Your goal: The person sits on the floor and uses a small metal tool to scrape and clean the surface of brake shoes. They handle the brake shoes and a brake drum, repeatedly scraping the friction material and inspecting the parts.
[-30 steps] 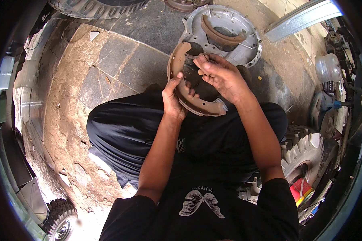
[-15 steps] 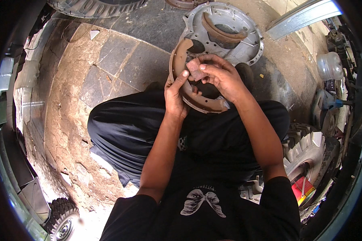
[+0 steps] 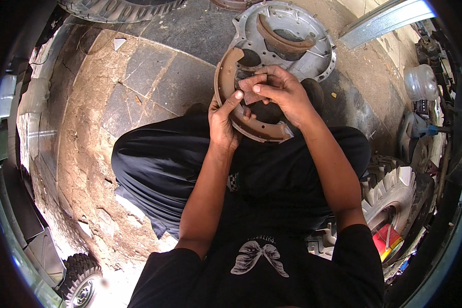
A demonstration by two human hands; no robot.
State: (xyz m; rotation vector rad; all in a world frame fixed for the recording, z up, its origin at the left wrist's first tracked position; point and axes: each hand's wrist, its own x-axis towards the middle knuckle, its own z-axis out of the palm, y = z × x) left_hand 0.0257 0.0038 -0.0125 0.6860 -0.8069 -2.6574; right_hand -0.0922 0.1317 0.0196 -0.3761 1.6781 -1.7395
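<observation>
My left hand point(image 3: 224, 120) is closed round a curved brown brake shoe point(image 3: 224, 77), its thumb on the inner side and its fingers passing beneath. The shoe is tilted above my lap, its hollow side facing right. In my right hand point(image 3: 291, 98) a small creased piece of reddish-brown sandpaper point(image 3: 250, 96) is pinched between thumb and fingers. It lies inside the shoe's curve, close to my left thumb; whether it touches the shoe I cannot tell. Beyond my hands a round grey metal housing point(image 3: 321, 57) rests on the floor, with a second brake shoe point(image 3: 282, 43) on it.
Chunky tires lie around: one tire point(image 3: 118, 11) at the far left, another tire point(image 3: 395, 187) at right, a small wheel point(image 3: 82, 280) at lower left. A metal channel point(image 3: 387, 24) juts in at far right, above a clear plastic jug point(image 3: 421, 83). The tiled floor is dirty.
The sandpaper has turned in my right fingers and now shows a crease or fold. My right hand has shifted slightly. My left hand still holds the brake shoe in nearly the same place.
</observation>
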